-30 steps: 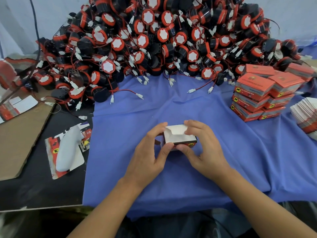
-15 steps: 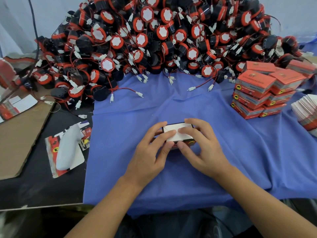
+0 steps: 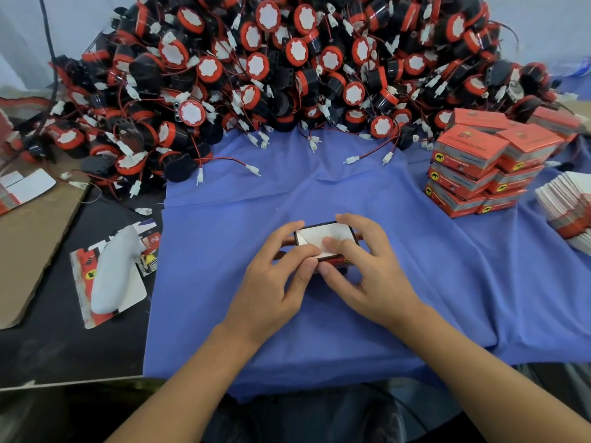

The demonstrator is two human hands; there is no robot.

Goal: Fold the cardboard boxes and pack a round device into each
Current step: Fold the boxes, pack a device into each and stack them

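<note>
Both hands grip one small box (image 3: 319,235) between them, low over the cloth (image 3: 319,330). The left hand (image 3: 275,282) curls round the box's left end, forefinger at the far corner and thumb on the near edge. The right hand (image 3: 367,276) pinches the right end, its fingers bent over the white top flap and its thumb against the near side, tip to tip with the left thumb. The flap lies flat inside the box's dark rim.

Beyond the grip a big heap of round red-and-black devices (image 3: 271,75) with red wires and white plugs runs along the cloth's far edge. Beyond and right of the grip stand closed boxes (image 3: 473,167), stacked in layers. Further right is a fanned stack of flat blanks (image 3: 566,212). Left of the grip, off the cloth on the black table (image 3: 64,340), a white object (image 3: 112,273) lies on a printed card (image 3: 80,282), with a brown cardboard sheet (image 3: 32,238) further left.
</note>
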